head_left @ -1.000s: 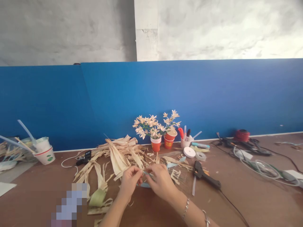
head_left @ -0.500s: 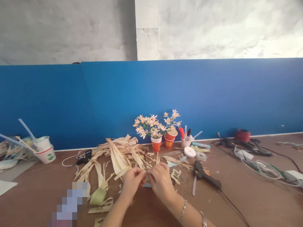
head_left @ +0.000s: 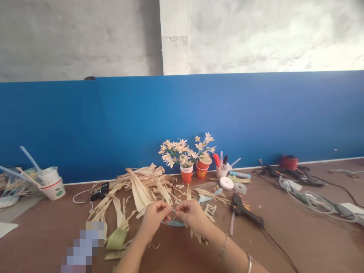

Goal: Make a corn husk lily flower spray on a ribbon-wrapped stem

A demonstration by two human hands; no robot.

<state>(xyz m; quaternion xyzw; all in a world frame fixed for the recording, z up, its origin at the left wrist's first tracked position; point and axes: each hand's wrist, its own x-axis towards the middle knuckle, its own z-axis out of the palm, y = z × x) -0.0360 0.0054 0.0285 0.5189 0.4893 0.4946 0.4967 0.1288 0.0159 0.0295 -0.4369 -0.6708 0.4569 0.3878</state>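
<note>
My left hand [head_left: 156, 218] and my right hand [head_left: 192, 216] are close together low in the middle of the view. Both have fingers pinched on a thin, pale piece between them, too small to make out clearly. Just under the fingertips lies a light blue strip [head_left: 174, 223]. Dry, pale husks [head_left: 140, 189] are heaped behind and left of my left hand. Beyond my hands, cream flowers [head_left: 182, 149] stand in a red paper cup [head_left: 186, 174]. A black glue gun [head_left: 246, 213] rests to the right of my right hand.
A white cup [head_left: 54, 189] holding sticks stands far left. White tape rolls [head_left: 226, 183] and a pen cup [head_left: 222, 172] sit behind the glue gun. Cables [head_left: 315, 203] and a red object [head_left: 288, 162] lie at right. A blue partition [head_left: 199, 110] backs the brown table [head_left: 273, 250].
My right hand has turned, its fingers now pointing more to the left. A small gap shows between the fingertips of both hands, with the thin piece across it. The view has shifted slightly.
</note>
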